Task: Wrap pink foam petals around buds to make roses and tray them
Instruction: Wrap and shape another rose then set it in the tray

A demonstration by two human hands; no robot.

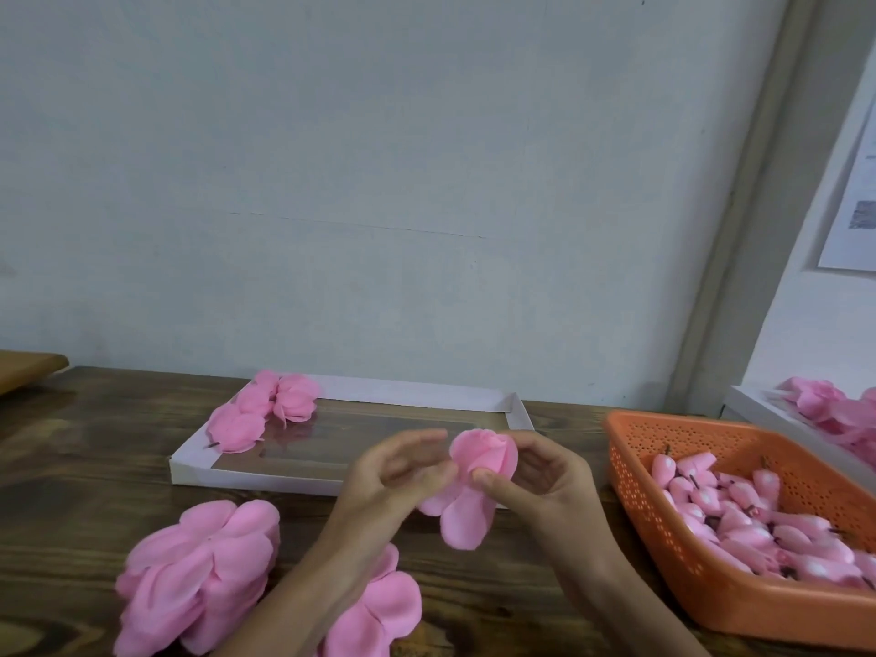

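Hidden: the bud, inside the half-wrapped rose [483,455] at centre frame.
Left hand [403,471]: blurred, thumb at the petals; I cannot tell its grip.
Right hand [535,476]: thumb and curled fingers pinch the soft foam.
Tray [426,393]: flat white card, behind the hands.

Half-wrapped pink rose [479,455] between left hand [398,474] and right hand [545,474]

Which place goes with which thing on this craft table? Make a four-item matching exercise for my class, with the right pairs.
Things:
1. finished roses
2. buds
3. petal stack
4. half-wrapped rose

Places:
A. in the orange basket
B. between the left hand and right hand
C. on the wooden table, near left
D. in the white tray

Pairs: 1-D, 2-A, 3-C, 4-B
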